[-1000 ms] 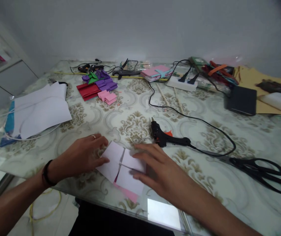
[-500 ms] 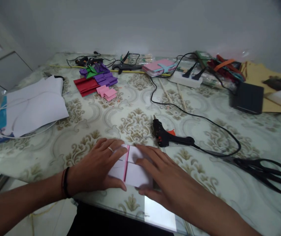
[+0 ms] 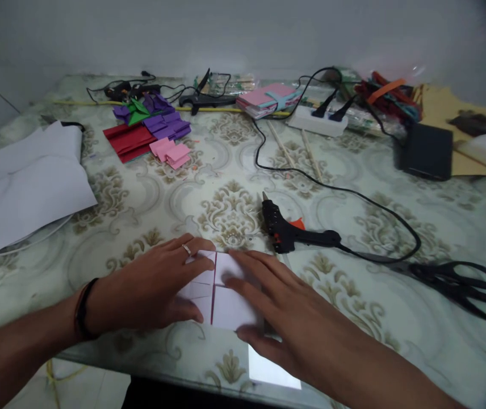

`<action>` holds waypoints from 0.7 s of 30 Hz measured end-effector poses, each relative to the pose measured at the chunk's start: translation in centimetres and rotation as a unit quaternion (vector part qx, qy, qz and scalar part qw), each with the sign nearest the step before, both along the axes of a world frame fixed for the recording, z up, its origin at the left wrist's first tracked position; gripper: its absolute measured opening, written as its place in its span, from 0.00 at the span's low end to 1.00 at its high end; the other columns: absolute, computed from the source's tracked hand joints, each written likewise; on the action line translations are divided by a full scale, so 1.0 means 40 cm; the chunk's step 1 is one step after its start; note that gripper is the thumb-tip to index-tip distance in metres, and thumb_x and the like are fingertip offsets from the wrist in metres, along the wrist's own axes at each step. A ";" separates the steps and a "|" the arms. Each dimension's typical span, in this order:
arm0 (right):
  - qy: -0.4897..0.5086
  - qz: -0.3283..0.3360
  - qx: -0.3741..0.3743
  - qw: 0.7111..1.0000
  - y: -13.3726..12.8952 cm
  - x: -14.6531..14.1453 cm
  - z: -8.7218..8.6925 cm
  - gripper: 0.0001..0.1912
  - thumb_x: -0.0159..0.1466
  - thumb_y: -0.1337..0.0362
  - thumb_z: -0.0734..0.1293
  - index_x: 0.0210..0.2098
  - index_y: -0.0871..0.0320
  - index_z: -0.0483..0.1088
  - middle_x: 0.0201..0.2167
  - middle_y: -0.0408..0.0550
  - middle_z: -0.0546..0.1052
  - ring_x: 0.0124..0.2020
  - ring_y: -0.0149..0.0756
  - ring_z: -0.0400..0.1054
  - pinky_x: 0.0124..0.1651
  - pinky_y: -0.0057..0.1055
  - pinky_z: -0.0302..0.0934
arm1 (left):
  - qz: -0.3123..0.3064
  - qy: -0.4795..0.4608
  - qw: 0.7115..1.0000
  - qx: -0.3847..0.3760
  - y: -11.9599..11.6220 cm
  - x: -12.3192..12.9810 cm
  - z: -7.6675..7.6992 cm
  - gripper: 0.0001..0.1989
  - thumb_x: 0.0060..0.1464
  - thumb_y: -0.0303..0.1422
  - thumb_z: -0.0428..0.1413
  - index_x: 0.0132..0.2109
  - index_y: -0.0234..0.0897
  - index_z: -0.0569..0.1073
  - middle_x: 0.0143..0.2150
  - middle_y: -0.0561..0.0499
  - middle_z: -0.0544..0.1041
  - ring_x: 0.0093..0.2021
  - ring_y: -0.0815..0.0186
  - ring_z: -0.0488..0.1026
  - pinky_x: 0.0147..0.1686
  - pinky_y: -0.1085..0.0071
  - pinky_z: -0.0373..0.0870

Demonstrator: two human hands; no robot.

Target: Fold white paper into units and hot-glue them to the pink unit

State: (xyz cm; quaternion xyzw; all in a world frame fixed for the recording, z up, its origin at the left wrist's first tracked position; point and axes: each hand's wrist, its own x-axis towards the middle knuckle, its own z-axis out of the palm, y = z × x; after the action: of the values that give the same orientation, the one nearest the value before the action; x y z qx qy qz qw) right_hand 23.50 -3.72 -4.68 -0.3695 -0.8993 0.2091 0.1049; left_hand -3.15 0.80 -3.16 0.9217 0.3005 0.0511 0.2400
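At the far left, about nine o'clock from your hands, the white sheets lay loose on the patterned table, and up at eleven o'clock sat the red, purple and pink folded pieces, already made up and set aside. Your left hand was flat and open, palm down, fingers spread over the left half of the folded paper, which lay near the table's front edge directly in front of you, at six o'clock on the table. A pink seam ran down its middle where two flaps met, with a cross crease on each side, so I'd judge the flaps were already brought in to the centre and you were pressing them down; whatever folding comes after that had not started. Your right hand was likewise open and flat, fingers on the right half and thumb along its near edge, gripping nothing. At one o'clock from the paper lay the black glue gun, untouched, its cord trailing off toward the power strip at the back. The scissors rested at three o'clock, well apart from your hands.
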 end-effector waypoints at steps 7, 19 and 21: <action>-0.024 0.005 -0.005 1.000 0.009 -0.007 0.001 0.28 0.64 0.63 0.71 0.63 0.58 0.68 0.71 0.61 0.61 0.72 0.56 0.51 0.69 0.56 0.60 | -0.034 -0.007 0.998 0.057 -0.005 -0.004 -0.007 0.21 0.60 0.39 0.63 0.58 0.42 0.72 0.66 0.44 0.70 0.62 0.50 0.70 0.61 0.51 0.69; -0.013 0.008 -0.007 1.000 0.009 -0.006 0.011 0.28 0.64 0.62 0.73 0.63 0.59 0.69 0.70 0.62 0.63 0.72 0.57 0.52 0.69 0.56 0.60 | 0.022 0.020 0.998 0.063 -0.033 0.025 -0.017 0.20 0.56 0.39 0.65 0.54 0.42 0.74 0.68 0.46 0.69 0.61 0.49 0.69 0.59 0.49 0.69; -0.007 0.012 -0.014 1.000 0.012 0.001 0.016 0.28 0.65 0.62 0.72 0.63 0.58 0.68 0.70 0.60 0.62 0.72 0.54 0.51 0.70 0.53 0.59 | 0.021 0.022 0.998 0.054 -0.034 0.027 -0.016 0.22 0.55 0.38 0.65 0.56 0.45 0.73 0.69 0.47 0.67 0.62 0.49 0.68 0.60 0.49 0.69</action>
State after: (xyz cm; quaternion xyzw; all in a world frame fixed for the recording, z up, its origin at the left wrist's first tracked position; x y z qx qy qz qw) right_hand 23.56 -3.25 -4.06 -0.3615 -0.9014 0.2201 0.0914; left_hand -2.08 -0.57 -3.80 0.9277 0.3217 0.0519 0.1821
